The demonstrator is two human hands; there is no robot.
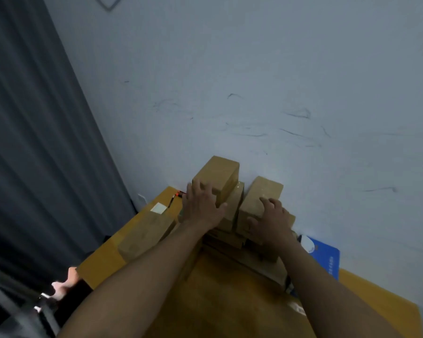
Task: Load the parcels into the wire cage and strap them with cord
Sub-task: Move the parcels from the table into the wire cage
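Several brown cardboard parcels are stacked against the wall at the far end of a yellow-brown table (220, 301). My left hand (202, 206) grips the top left parcel (217, 178), fingers curled over its near face. My right hand (270, 220) holds the top right parcel (261, 193), fingers curled over its near top edge. Another parcel (144, 234) lies apart on the table to the left. More boxes lie under the two held ones, partly hidden by my arms. A red and black cord (177, 195) lies at the table's far left corner. No wire cage is in view.
A grey curtain (42, 142) hangs on the left, a scuffed white wall (279, 93) stands behind the stack. A blue flat item (327, 259) leans at the right of the parcels. A metal frame (15, 311) shows at the bottom left.
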